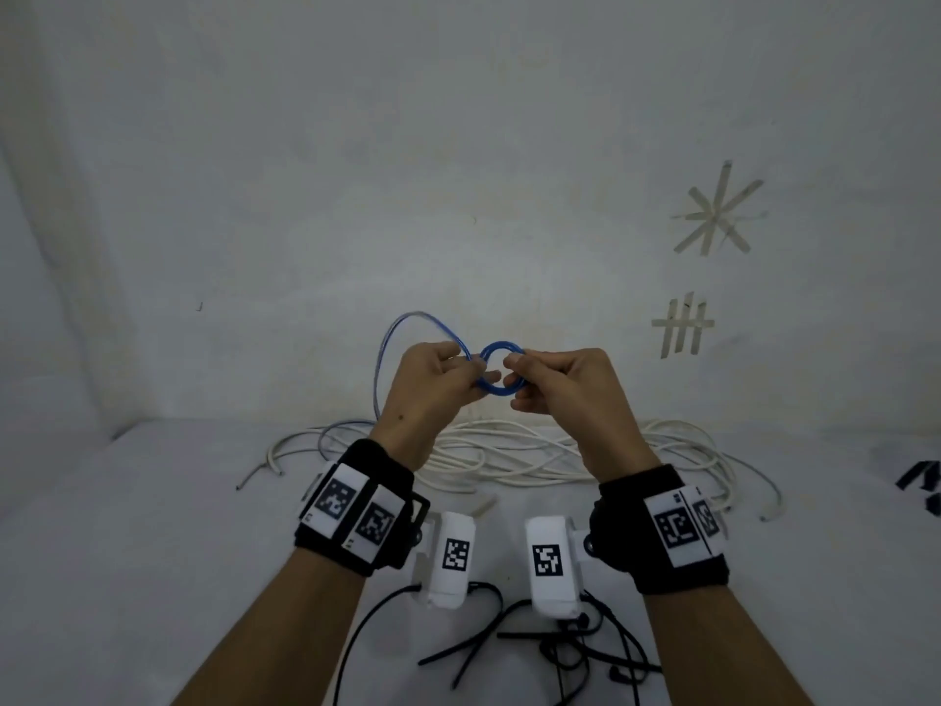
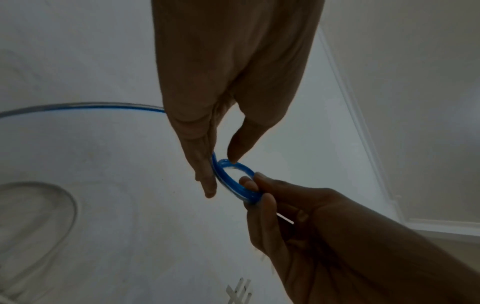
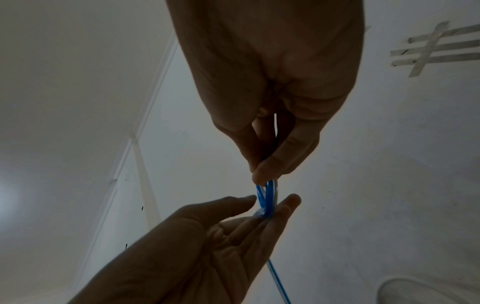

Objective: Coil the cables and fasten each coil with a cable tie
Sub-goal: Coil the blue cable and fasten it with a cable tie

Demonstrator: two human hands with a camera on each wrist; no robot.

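I hold a small coil of blue cable [image 1: 501, 370] in the air in front of the wall, between both hands. My left hand [image 1: 476, 372] pinches the coil's left side, thumb against fingers. My right hand [image 1: 517, 369] pinches its right side with curled fingers. The cable's loose tail [image 1: 379, 359] arcs up and left from the left hand, then drops to the table. In the left wrist view the coil [image 2: 233, 181] sits between my left hand [image 2: 221, 174] and right hand [image 2: 255, 189]. From the right wrist the coil [image 3: 266, 199] shows edge-on.
A heap of loose white cables [image 1: 509, 461] lies on the white table [image 1: 153, 552] against the wall. Several black cable ties [image 1: 483, 649] are scattered near the front edge under my wrists. Tape marks [image 1: 682, 326] stick to the wall at the right.
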